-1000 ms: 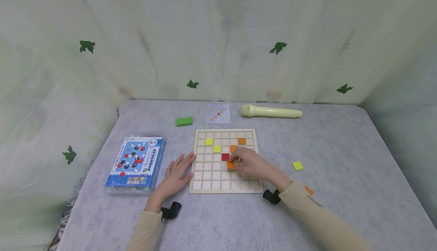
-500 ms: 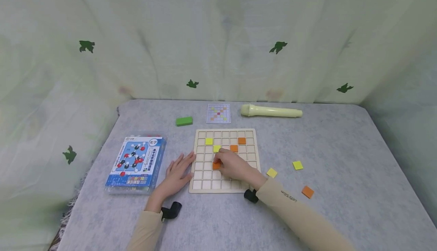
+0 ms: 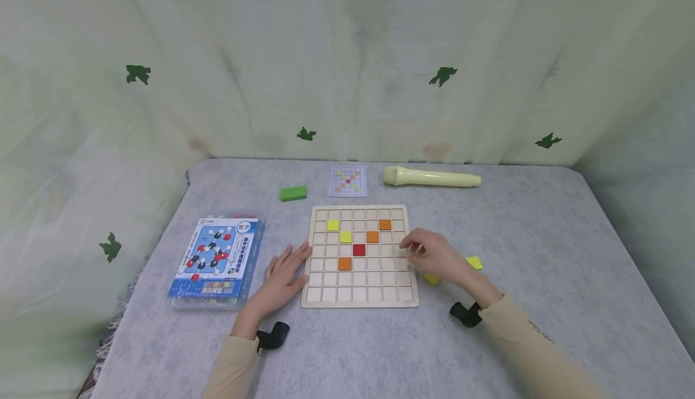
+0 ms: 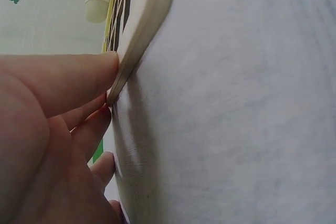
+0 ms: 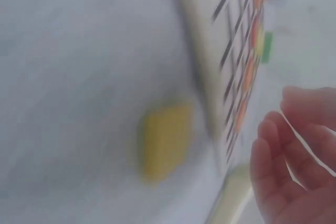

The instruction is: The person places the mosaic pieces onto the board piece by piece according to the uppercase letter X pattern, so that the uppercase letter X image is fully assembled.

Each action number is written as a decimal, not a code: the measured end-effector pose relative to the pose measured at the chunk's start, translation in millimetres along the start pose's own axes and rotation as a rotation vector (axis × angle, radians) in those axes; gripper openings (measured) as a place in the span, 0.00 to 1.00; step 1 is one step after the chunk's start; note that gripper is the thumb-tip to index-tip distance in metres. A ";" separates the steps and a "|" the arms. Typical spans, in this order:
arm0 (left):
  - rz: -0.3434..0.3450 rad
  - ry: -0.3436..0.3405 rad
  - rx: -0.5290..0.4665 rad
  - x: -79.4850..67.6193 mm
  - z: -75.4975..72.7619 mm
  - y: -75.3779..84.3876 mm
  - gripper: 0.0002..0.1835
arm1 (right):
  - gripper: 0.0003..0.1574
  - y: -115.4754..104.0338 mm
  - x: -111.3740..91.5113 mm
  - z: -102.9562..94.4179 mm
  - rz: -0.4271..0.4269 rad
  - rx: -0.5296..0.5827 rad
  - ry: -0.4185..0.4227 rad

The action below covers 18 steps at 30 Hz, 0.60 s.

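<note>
A wooden grid board [image 3: 374, 305] lies on the table with square tiles in several of its cells. A red tile [image 3: 359, 250] is in the middle, and an orange tile [image 3: 344, 264] sits diagonally below it. My left hand [image 3: 282, 278] rests at the board's left edge, its fingers and thumb touching the rim. Over the right edge hovers my right hand [image 3: 437, 257], fingers loosely bent and nothing between them in the right wrist view. Two yellow tiles lie near it on the table: one [image 3: 432, 279] partly covered by the hand, the other [image 3: 475, 262] just beyond the wrist.
A small printed pattern card [image 3: 347, 181] lies behind the board, between a green block [image 3: 293, 193] and a pale yellow microphone-shaped object [image 3: 434, 177]. On the left is a boxed molecule model set [image 3: 214, 263]. A pale curtain [image 3: 347, 85] hangs behind the table.
My right hand put the orange tile into the cell diagonally below-left of the red one, let go and moved right, off the grid. The left hand stayed put.
</note>
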<state>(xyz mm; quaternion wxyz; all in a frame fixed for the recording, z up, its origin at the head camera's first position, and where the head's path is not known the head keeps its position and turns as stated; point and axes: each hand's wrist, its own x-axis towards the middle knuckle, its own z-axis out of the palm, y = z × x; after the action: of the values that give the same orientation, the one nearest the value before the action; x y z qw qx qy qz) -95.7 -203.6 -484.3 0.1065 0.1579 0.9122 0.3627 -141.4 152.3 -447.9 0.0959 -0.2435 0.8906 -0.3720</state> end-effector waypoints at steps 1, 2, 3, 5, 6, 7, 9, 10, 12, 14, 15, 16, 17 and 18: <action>-0.001 0.000 0.003 -0.3 0.0 0.1 0.32 | 0.12 5.0 -6.4 -4.8 0.013 -0.007 0.003; -0.003 0.001 0.004 -0.5 0.0 0.1 0.32 | 0.13 9.7 -12.5 -8.7 0.021 -0.013 0.003; -0.004 0.002 0.005 -0.7 0.1 0.1 0.32 | 0.13 14.7 -18.2 -11.5 0.029 -0.028 0.002; -0.001 0.005 0.009 -0.8 0.3 0.1 0.32 | 0.13 22.6 -28.4 -15.5 0.021 -0.054 -0.015; -0.001 0.004 0.009 -0.7 0.4 -0.1 0.32 | 0.14 26.0 -33.0 -16.3 0.011 -0.066 -0.029; 0.000 0.004 0.009 -0.7 0.6 -0.4 0.32 | 0.14 29.0 -37.1 -16.4 -0.006 -0.079 -0.043; 0.002 0.003 0.005 -0.5 0.6 -0.6 0.32 | 0.16 33.9 -43.3 -15.1 -0.046 -0.106 -0.066; 0.003 0.002 0.003 -0.4 0.7 -0.9 0.32 | 0.16 35.4 -45.6 -14.2 -0.061 -0.112 -0.077; 0.003 0.001 -0.004 0.0 0.7 -1.1 0.32 | 0.18 37.8 -48.4 -11.5 -0.070 -0.127 -0.084; 0.004 0.001 -0.006 0.4 0.9 -1.5 0.32 | 0.19 38.9 -48.9 -9.5 -0.076 -0.142 -0.078; 0.005 0.003 -0.007 0.6 1.0 -1.5 0.32 | 0.19 39.0 -48.6 -9.0 -0.074 -0.148 -0.076; 0.006 0.002 -0.005 0.8 1.1 -1.6 0.32 | 0.19 39.3 -48.2 -8.7 -0.075 -0.158 -0.073; 0.007 0.005 -0.005 0.9 1.3 -1.5 0.32 | 0.19 39.3 -47.5 -8.8 -0.078 -0.168 -0.069; 0.009 0.006 -0.005 1.0 1.4 -1.5 0.32 | 0.19 39.5 -47.0 -9.0 -0.079 -0.177 -0.068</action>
<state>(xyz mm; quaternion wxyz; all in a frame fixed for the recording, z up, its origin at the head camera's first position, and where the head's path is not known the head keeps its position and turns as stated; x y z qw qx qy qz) -96.5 -203.4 -486.5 0.1028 0.1608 0.9109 0.3660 -118.3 205.4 -470.0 0.0895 -0.2983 0.9059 -0.2869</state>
